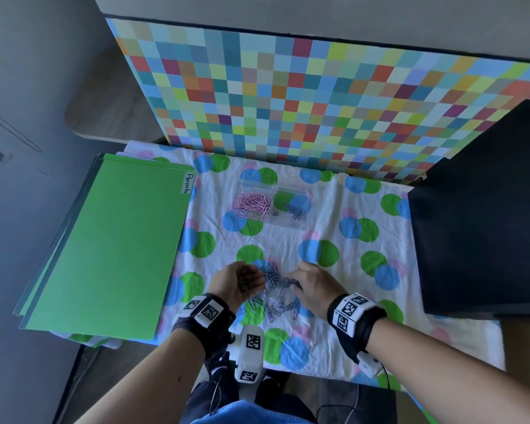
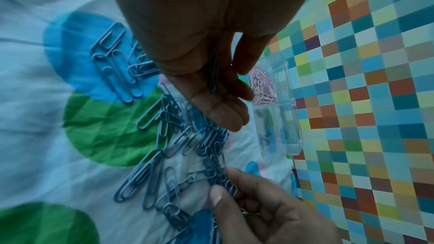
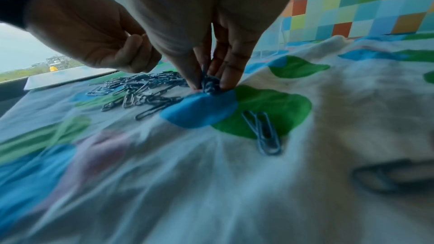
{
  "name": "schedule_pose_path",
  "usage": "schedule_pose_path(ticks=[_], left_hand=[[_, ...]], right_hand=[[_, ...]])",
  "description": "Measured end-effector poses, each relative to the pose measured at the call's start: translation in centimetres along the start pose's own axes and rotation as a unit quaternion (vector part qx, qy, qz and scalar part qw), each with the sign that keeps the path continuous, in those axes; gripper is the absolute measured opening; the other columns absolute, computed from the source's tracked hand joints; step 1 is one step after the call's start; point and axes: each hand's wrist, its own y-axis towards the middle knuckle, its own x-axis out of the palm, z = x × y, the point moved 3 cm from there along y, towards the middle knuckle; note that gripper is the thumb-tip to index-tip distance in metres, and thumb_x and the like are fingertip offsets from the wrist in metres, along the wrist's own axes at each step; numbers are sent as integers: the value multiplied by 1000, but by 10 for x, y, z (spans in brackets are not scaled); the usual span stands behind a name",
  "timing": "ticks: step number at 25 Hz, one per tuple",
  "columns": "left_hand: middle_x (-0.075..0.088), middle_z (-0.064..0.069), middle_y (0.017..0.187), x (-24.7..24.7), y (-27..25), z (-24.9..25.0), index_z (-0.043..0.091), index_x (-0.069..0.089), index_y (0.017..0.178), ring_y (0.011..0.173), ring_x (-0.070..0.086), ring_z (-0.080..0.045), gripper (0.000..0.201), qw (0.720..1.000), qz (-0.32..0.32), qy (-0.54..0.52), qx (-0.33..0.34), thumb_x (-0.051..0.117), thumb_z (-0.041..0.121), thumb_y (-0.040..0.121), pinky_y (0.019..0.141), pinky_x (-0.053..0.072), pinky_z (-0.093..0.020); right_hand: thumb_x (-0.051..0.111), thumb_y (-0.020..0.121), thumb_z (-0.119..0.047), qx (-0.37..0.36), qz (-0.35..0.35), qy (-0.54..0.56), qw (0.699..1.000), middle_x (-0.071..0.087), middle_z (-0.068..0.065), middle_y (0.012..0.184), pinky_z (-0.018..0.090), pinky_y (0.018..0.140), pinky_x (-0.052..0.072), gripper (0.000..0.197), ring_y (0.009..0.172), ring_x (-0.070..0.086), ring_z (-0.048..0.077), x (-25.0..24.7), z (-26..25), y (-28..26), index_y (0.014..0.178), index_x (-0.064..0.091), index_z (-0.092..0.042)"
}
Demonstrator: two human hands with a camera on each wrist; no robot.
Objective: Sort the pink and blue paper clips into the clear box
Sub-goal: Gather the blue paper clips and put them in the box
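A clear two-part box (image 1: 307, 215) sits at the back of the cloth. Its left part holds pink paper clips (image 1: 253, 203) and its right part a few blue paper clips (image 1: 294, 211). A loose pile of blue paper clips (image 1: 276, 298) lies between my hands near the front edge. My left hand (image 1: 251, 280) is cupped palm up with its fingers curled round a bunch of blue clips (image 2: 213, 73). My right hand (image 1: 294, 284) pinches a small cluster of blue clips (image 3: 209, 83) at the pile's right side. In the left wrist view the box (image 2: 288, 103) stands just past my fingers.
A stack of green folders (image 1: 110, 249), the top one labelled "Permits", lies at the left. A large black object (image 1: 484, 215) stands at the right, and a chequered board (image 1: 318, 96) forms the back wall. Two stray blue clips (image 3: 265, 134) lie right of the pile on the spotted cloth (image 1: 288, 240).
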Motion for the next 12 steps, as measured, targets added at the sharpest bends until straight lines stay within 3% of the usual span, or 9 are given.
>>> schedule_pose_path(ticks=[8, 12], left_hand=[[64, -15, 66, 12, 6, -9, -3, 60, 82, 58, 65, -23, 33, 1000, -15, 13, -11, 38, 16, 98, 56, 58, -32], [64, -15, 70, 30, 7, -14, 0, 60, 83, 59, 65, -23, 33, 999, -46, 2, -22, 38, 18, 98, 53, 57, -30]], right_hand=[[60, 85, -6, 42, 103, 116, 987, 67, 14, 95, 33, 84, 49, 18, 90, 63, 26, -23, -3, 0, 99, 71, -2], [61, 83, -6, -40, 127, 147, 980, 66, 9, 92, 28, 79, 51, 20, 86, 64, 21, -42, -32, 1, 100, 72, -8]])
